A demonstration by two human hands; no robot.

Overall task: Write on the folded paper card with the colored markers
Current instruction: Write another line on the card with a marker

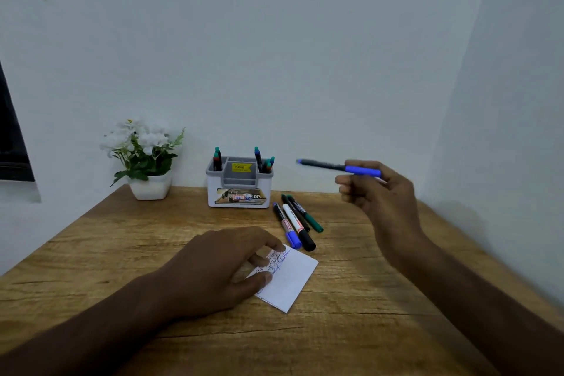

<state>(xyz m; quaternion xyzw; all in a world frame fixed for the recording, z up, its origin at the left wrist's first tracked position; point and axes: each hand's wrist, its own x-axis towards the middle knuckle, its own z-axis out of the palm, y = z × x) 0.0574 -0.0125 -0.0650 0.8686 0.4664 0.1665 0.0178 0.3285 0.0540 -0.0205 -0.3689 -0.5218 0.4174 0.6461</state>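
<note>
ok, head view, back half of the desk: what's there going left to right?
Potted white flowers → marker organizer → loose markers lying on the desk → right hand raised, holding a blue marker.
</note>
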